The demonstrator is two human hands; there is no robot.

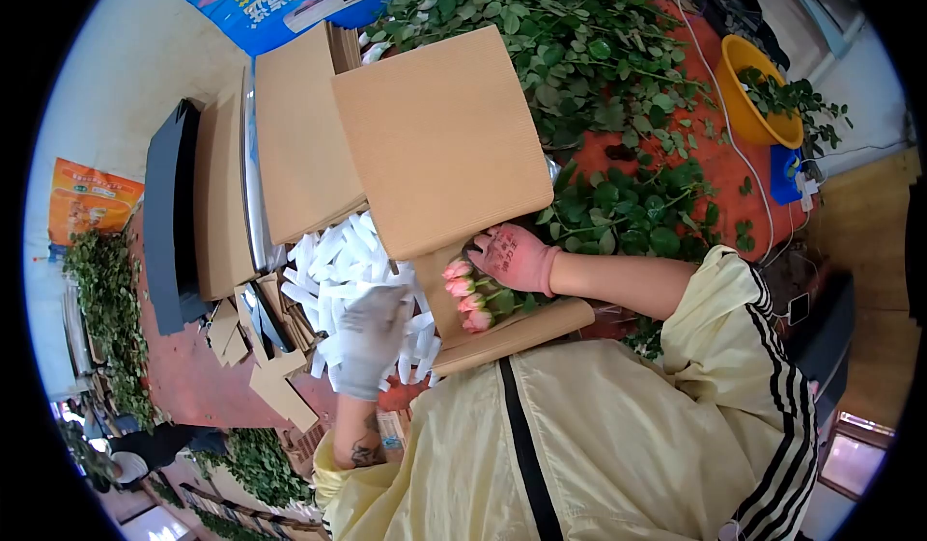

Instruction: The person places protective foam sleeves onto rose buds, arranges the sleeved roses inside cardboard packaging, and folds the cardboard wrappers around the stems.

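My right hand (514,258), in a pink glove, rests beside several pink roses (469,297) that lie on brown cardboard (439,295); its fingertips are partly hidden at the cardboard edge. My left hand (372,338), in a whitish glove, is blurred over a heap of white strips (333,261), left of the roses. Whether it holds a strip cannot be made out. A large square cardboard sheet (444,145) covers the area just beyond the roses. Nearest my body, a curled cardboard edge (521,338) runs below the flowers.
Green leafy stems (550,49) spread over the red table (676,169) at the back right. A yellow basin (758,97) stands at the far right. Upright cardboard sheets (304,136) and a dark panel (172,218) stand left. Small cardboard pieces (280,391) lie beside the strips.
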